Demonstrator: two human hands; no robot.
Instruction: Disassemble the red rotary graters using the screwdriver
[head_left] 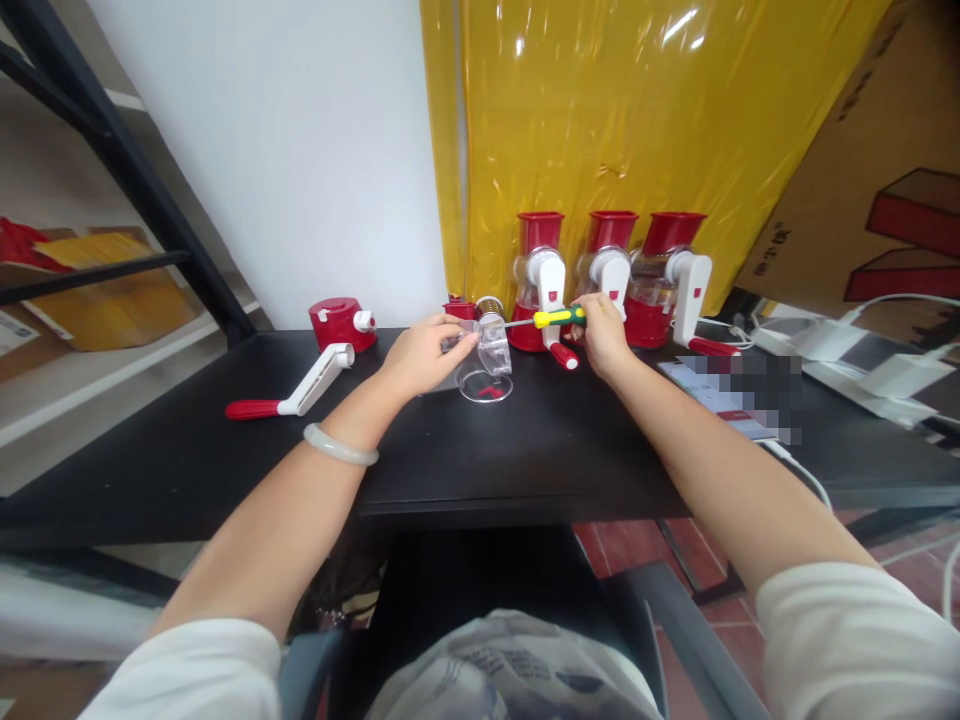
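My left hand (424, 355) is closed around the side of a clear plastic housing (487, 360) that stands on the black table (525, 450). My right hand (602, 330) grips a screwdriver (555, 318) with a yellow and green handle. Its metal shaft points left toward the top of the clear housing. A small red part (459, 309) and a metal drum (489, 305) sit just behind the housing.
Three assembled red and white hand-crank grinders (611, 275) stand in a row at the back, against yellow plastic sheeting. A loose white crank with a red grip (296, 393) and a red base (339, 322) lie to the left. White power adapters and cables (862, 365) lie at the right.
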